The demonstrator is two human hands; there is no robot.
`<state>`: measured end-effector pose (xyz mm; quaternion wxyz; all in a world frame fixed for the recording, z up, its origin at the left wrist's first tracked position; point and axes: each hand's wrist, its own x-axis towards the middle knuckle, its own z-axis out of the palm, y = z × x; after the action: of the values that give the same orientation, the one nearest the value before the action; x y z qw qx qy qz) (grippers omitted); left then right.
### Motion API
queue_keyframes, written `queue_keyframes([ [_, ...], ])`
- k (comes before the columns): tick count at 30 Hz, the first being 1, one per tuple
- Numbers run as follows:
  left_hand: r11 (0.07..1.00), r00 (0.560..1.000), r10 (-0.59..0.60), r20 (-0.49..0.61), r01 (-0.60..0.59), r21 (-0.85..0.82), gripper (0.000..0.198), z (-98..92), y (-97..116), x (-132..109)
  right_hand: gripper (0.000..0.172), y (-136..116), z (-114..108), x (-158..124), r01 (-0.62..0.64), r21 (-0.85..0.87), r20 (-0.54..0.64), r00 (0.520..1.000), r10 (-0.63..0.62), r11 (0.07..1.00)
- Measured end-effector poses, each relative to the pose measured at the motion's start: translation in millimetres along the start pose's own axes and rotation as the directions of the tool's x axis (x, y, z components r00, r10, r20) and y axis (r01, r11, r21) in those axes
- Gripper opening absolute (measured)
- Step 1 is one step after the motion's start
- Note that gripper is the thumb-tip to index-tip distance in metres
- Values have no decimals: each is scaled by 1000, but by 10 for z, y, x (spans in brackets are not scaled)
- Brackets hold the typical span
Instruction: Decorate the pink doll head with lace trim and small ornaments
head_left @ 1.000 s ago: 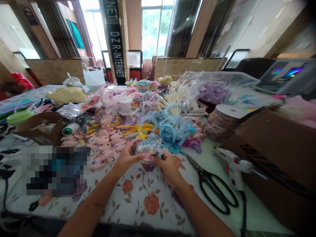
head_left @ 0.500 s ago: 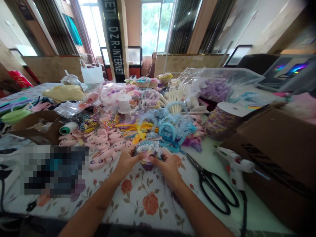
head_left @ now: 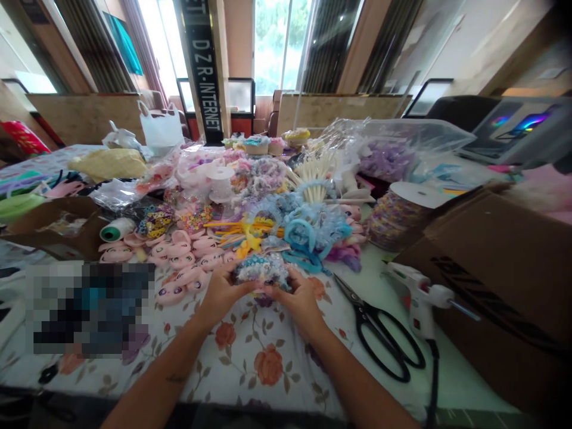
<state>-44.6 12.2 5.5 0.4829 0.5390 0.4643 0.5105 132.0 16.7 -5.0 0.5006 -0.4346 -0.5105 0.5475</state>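
Between my two hands is a small fluffy yarn piece (head_left: pixel 263 269), blue, white and pink on top with a purple base below. My left hand (head_left: pixel 227 291) wraps its left side, and my right hand (head_left: pixel 298 294) grips the right side. Both thumbs meet at its near face and cover part of it. Just beyond the piece lie light-blue fuzzy loops (head_left: pixel 304 238) and a bundle of orange and yellow sticks (head_left: pixel 241 228). Several pink doll heads (head_left: pixel 181 257) with painted eyes rest to the left of my hands.
Black-handled scissors (head_left: pixel 384 333) and a white glue gun (head_left: pixel 417 298) lie on the right, beside a brown cardboard box (head_left: pixel 504 286). A large spool of multicoloured yarn (head_left: pixel 397 220) stands behind them. Heaped craft supplies fill the back. Floral cloth (head_left: pixel 268 363) covers the table's front.
The yarn piece is tilted so more of its fluffy top faces me and less of the purple base shows. My thumbs have come closer together. The camera view has shifted slightly.
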Motion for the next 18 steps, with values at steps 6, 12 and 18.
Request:
queue_keyframes([
  [6, 999, 998, -46, -42, 45, -20, 37, 25, 11, -15, 41, -29, -13, -16, -21, 15, 93, 995, 20, 1000],
  [12, 994, 997, 67, -46, -71, -84, 62, 3, 39, 6, 42, -61, -6, -32, -35, 57, 48, 998, 32, 998],
  [18, 997, 998, 62, 10, -62, -34, 49, 2, 17, -48, 40, -80, 23, -64, -94, 249, 43, 995, 86, 964],
])
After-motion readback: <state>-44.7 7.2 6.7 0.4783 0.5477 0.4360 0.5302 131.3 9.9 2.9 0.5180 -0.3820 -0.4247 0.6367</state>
